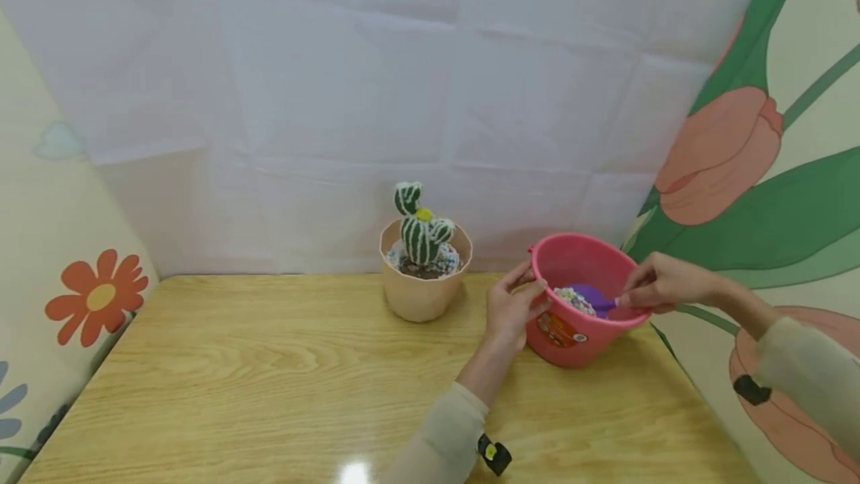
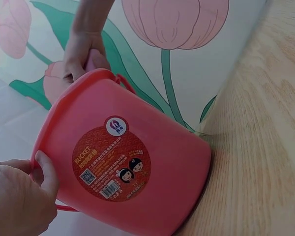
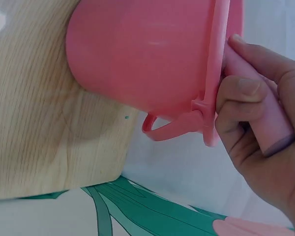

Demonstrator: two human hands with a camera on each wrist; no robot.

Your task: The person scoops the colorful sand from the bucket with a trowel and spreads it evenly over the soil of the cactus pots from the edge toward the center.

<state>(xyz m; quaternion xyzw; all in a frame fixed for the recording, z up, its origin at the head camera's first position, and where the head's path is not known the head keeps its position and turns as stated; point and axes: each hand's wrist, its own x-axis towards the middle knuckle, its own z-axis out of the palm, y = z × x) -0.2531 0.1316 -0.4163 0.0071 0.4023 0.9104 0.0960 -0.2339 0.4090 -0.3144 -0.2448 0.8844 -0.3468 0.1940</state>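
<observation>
A pink bucket (image 1: 567, 346) with a round printed label (image 2: 113, 162) stands on the right part of the wooden table. My left hand (image 1: 508, 307) grips its rim at the left side, thumb on the outer wall. On the opposite side, my right hand (image 1: 661, 286) holds a small shovel by its pink handle (image 3: 260, 103), fingers curled round it. The shovel's purple blade (image 1: 591, 296) is inside the bucket, beside small multicoloured grains (image 1: 574, 299). The near wall of the bucket hides the lower part of its inside.
A peach flowerpot (image 1: 422, 297) with a knitted cactus (image 1: 419, 237) and similar grains stands left of the bucket, near the table's back edge. The wooden table (image 1: 269, 379) meets a white cloth backdrop (image 1: 336, 95). A flower-printed wall (image 1: 806, 245) is close on the right.
</observation>
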